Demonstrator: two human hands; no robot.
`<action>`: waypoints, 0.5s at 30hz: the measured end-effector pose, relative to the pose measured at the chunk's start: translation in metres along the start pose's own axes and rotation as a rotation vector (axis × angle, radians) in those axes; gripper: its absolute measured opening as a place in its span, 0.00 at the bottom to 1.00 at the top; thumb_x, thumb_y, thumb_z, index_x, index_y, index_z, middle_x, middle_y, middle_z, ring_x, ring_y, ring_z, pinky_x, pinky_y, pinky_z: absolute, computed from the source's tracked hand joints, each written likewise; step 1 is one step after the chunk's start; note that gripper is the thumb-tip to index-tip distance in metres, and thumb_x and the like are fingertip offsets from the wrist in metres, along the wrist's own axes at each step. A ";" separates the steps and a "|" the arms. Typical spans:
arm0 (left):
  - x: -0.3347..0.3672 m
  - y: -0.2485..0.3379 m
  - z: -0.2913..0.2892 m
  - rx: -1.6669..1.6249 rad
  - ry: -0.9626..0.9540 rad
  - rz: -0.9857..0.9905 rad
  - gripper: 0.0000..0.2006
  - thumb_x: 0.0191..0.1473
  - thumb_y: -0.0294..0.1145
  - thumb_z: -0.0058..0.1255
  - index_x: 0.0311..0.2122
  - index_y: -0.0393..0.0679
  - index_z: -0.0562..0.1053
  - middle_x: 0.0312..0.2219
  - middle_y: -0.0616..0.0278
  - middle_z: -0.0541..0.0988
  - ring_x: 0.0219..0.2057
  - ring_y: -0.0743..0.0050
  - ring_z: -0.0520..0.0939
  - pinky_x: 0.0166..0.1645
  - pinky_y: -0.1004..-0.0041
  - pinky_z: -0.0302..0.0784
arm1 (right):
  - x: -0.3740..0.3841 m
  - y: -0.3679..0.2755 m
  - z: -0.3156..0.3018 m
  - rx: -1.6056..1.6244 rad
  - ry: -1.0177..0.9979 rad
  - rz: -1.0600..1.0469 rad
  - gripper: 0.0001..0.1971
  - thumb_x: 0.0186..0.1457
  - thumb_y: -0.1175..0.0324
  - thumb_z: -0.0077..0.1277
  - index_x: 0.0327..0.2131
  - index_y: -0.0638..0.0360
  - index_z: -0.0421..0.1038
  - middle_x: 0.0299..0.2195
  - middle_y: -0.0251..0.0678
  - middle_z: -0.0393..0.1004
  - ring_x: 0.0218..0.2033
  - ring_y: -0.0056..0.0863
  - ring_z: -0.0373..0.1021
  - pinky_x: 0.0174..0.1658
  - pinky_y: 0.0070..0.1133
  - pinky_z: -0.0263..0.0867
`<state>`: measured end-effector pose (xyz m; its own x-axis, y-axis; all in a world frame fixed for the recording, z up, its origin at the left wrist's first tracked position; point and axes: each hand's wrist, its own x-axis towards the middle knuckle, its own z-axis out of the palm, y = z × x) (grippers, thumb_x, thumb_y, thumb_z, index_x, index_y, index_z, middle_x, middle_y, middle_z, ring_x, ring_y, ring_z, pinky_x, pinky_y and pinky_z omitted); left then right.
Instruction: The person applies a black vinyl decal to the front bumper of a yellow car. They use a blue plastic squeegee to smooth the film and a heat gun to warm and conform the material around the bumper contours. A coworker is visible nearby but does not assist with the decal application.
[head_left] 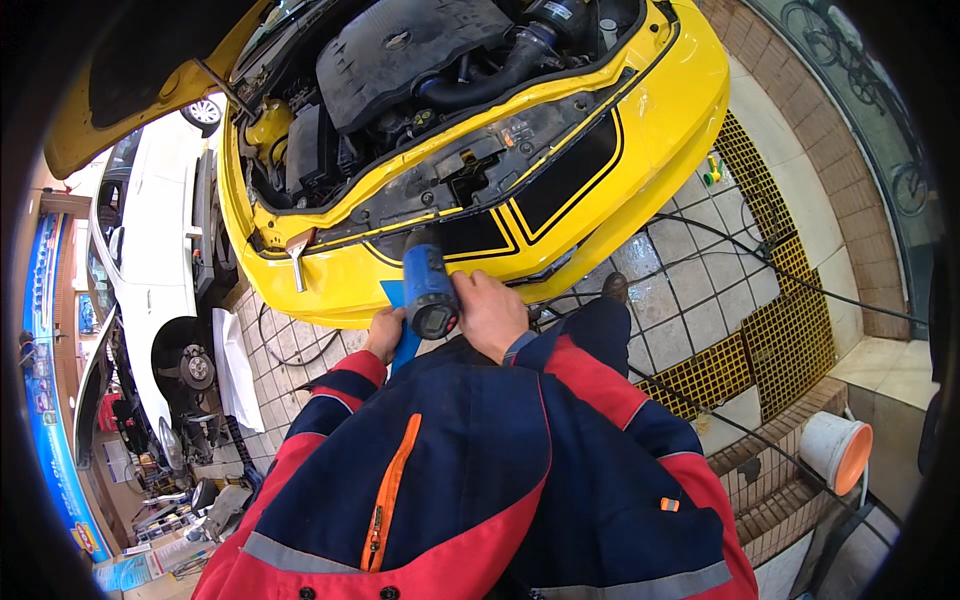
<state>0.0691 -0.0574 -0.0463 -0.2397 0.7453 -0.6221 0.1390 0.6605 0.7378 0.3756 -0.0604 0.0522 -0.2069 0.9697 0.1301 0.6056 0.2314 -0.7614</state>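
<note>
Blue heat gun held nozzle-first to the yellow car's nose

The blue heat gun [428, 285] is just in front of the yellow car [640, 235], its dark nozzle end toward the black stripe panel [470, 236] on the car's nose and its rear end toward the wearer. The right hand [488, 315] is wrapped around it from the right, its actual hold partly hidden under the body; presumably this keeps the outlet aimed at the bodywork and the hot end away from the fingers. Whether the nozzle touches the car, I cannot tell.

The left hand [384, 333], also before the car's nose, looks closed on a blue strip [407, 350] beside the gun, perhaps to keep it steady and within reach. A small flat tool [298, 262] rests on the car's front edge, probably parked there to stay handy.

Both forearms angle inward toward the car, elbows spread, so the hands meet close together, the left slightly nearer the body.
</note>
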 end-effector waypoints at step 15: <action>-0.001 0.034 0.041 -0.070 -0.022 0.007 0.16 0.70 0.42 0.56 0.47 0.37 0.81 0.31 0.67 0.81 0.27 0.75 0.77 0.37 0.73 0.75 | -0.004 0.016 -0.037 -0.005 -0.081 0.111 0.21 0.55 0.65 0.61 0.53 0.52 0.72 0.41 0.45 0.76 0.44 0.53 0.77 0.45 0.45 0.74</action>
<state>0.1132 -0.0322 -0.0316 -0.2175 0.7520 -0.6222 0.0725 0.6481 0.7581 0.4147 -0.0573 0.0634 -0.1994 0.9799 -0.0065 0.6323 0.1236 -0.7648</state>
